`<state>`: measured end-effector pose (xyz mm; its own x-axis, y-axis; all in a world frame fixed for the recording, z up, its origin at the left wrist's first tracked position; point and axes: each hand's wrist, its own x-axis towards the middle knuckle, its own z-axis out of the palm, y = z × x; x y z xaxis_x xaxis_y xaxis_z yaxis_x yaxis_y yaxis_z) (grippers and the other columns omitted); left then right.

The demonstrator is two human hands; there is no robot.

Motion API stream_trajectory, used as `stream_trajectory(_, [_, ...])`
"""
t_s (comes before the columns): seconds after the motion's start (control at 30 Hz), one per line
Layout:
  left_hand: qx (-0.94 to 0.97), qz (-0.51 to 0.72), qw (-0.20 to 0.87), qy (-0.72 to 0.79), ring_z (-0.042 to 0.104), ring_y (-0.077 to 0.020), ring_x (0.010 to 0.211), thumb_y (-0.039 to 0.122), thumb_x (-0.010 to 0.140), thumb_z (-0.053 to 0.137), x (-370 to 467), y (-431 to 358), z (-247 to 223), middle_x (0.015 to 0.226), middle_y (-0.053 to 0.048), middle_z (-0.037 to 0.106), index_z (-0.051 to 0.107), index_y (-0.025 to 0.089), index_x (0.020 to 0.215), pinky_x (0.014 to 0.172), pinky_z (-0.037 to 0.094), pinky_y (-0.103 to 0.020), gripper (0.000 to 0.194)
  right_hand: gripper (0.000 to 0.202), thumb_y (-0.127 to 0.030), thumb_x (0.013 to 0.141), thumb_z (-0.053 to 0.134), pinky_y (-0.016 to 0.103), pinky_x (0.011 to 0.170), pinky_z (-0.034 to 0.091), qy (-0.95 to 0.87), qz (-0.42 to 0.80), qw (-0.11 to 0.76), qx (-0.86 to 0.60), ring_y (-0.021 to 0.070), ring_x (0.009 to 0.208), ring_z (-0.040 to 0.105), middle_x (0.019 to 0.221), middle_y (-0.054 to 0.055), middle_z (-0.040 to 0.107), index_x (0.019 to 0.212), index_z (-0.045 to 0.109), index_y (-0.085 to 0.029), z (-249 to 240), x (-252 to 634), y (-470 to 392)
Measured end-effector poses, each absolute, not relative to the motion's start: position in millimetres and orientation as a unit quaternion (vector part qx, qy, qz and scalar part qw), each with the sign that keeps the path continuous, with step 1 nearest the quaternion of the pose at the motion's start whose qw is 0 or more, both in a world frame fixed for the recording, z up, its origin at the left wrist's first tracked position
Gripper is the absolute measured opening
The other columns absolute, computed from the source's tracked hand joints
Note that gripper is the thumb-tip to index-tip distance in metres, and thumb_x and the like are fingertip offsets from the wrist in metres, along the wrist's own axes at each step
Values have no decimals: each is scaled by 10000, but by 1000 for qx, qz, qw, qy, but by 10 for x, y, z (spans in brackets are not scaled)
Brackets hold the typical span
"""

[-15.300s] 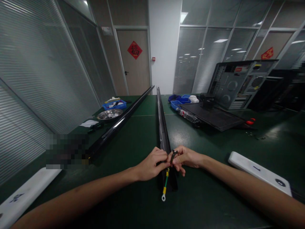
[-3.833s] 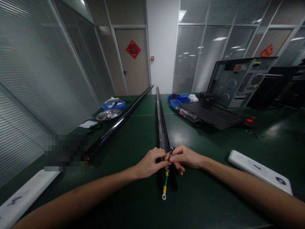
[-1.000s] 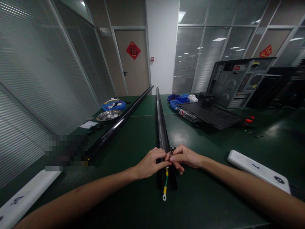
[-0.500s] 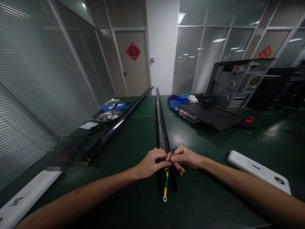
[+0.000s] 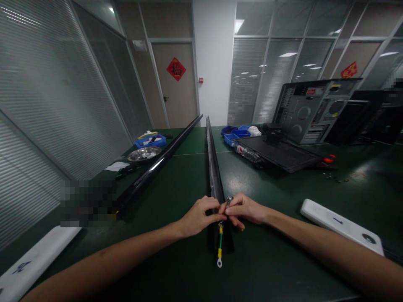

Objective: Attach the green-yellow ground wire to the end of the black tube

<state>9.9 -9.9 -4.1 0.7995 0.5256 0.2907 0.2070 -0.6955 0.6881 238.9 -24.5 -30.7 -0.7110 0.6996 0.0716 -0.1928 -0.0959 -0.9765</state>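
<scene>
A long black rail (image 5: 215,176) runs away from me down the green table, its near end under my hands. My left hand (image 5: 201,216) is closed in a pinch over the rail; what its fingertips grip is hidden. From the right, my right hand (image 5: 247,208) meets it, closed round a small metal wrench (image 5: 230,199) whose head sticks up above the fingers. Just below the fingertips, a short green wire (image 5: 221,240) with yellow sleeves comes out over the rail's near end. It finishes in a ring terminal (image 5: 219,263).
Another black rail (image 5: 157,164) lies slanted at left, beside a metal bowl (image 5: 145,154) and a blue basket (image 5: 160,141). Blue bins (image 5: 231,138), a plastic bottle (image 5: 248,154), a black panel (image 5: 280,152) and a computer case (image 5: 304,111) stand right. White devices (image 5: 343,224) flank my arms.
The wrench head has turned a little in my right hand. The ring terminal has swung slightly to the right. Both hands stay at the same place on the rail.
</scene>
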Motion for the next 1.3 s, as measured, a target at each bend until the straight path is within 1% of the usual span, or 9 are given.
stream_trajectory(0.17, [894,222,322,217,555,-161,798,396,985,648,93,-85,-48,764,26,583,535,169,737,831,371,-290,355,408,-409,915,733,140,363,389,-617,686,316,-221,51,368,533,590,11,656,667,687,-89,-261,2375,-264])
stream_trajectory(0.27, [892,224,323,224,556,-166,804,405,988,639,87,-79,-53,781,16,602,541,169,745,834,373,-294,352,419,-431,931,709,145,364,359,-639,659,323,-231,48,360,503,559,-7,622,684,686,-94,-255,2372,-282])
stream_trajectory(0.53, [876,241,348,229,575,-168,830,370,983,647,77,-91,-49,829,10,617,525,169,751,834,399,-285,331,368,-469,988,625,156,382,343,-685,563,364,-285,50,388,432,572,-59,512,986,725,-115,-280,2309,-381])
stream_trajectory(0.63, [871,243,356,235,584,-174,845,357,989,637,80,-98,-55,842,6,633,546,167,767,843,406,-287,306,376,-462,1018,578,177,450,361,-731,477,385,-299,66,460,450,608,-41,525,964,726,-121,-177,2272,-447])
stream_trajectory(0.7, [871,243,355,236,589,-177,857,337,984,650,81,-99,-62,855,6,643,572,167,790,851,405,-289,269,375,-436,1048,528,210,590,447,-761,417,397,-300,103,598,545,722,6,616,967,728,-129,-106,2253,-482])
stream_trajectory(0.77, [874,244,350,233,597,-179,872,318,971,671,79,-102,-66,868,8,652,592,168,814,862,402,-292,231,384,-423,1062,498,250,717,483,-780,368,407,-300,146,732,610,825,44,672,935,726,-141,-69,2244,-504])
stream_trajectory(0.8, [876,243,347,231,602,-181,882,309,964,682,77,-104,-64,877,7,656,600,168,825,869,401,-294,214,390,-424,1066,487,260,736,484,-784,356,410,-300,157,753,615,840,52,677,929,723,-145,-67,2244,-509])
stream_trajectory(1.03, [878,234,343,236,613,-191,906,270,944,685,61,-126,-20,926,-7,679,617,177,872,897,415,-308,135,382,-427,1066,484,225,577,421,-773,373,409,-309,121,581,508,692,6,576,933,707,-146,-185,2274,-487])
stream_trajectory(1.3, [881,235,333,240,598,-187,875,285,944,676,59,-136,-25,892,-2,668,625,177,856,862,407,-302,148,409,-420,1077,463,198,513,381,-774,382,418,-283,93,550,475,714,4,566,883,683,-135,-178,2266,-483])
